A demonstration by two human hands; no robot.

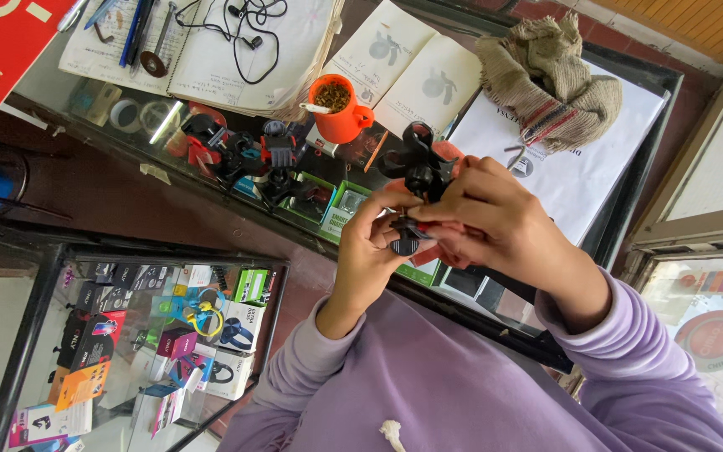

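My left hand (370, 251) and right hand (487, 222) pinched a black plastic phone holder (418, 167) with knobby, rounded arms, fingers closed tight around its stem, above the glass counter (127, 159) near an orange cup (338, 109).

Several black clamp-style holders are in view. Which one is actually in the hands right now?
The black holder raised above the counter, gripped by both the left hand and right hand. The other holders stand untouched on the glass counter, left of the orange cup.
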